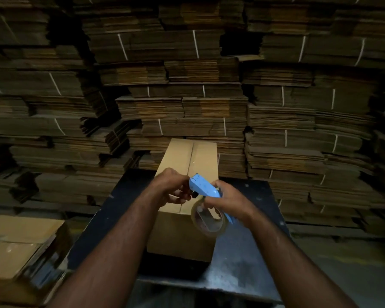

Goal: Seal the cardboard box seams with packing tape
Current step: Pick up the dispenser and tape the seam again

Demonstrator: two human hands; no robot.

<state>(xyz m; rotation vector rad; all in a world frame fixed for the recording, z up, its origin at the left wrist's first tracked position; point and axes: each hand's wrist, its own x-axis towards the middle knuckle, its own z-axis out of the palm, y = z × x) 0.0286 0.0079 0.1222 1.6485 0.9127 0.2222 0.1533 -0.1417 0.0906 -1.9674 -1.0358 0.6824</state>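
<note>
While both hands work above the box, risks:
Right hand (pixel 226 202): grips blue tape dispenser (pixel 206 189).
Left hand (pixel 171 187): pinches at its nose, the tape end possibly lost.
Cardboard box (pixel 187 170): unsteadied on table (pixel 111 218); tape may wander off the seam (pixel 190 158).

Dim room walled by strapped stacks of flattened cardboard (pixel 187 103) behind a dark table (pixel 249 252).

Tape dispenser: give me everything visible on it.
The tape dispenser is a light blue handheld gun, apparently plastic, carrying a clear tape roll below. It is held tilted in the air over the cardboard box. The right hand grips the body; the left hand fingers the front end. Whether tape is pulled out is unclear.
</note>
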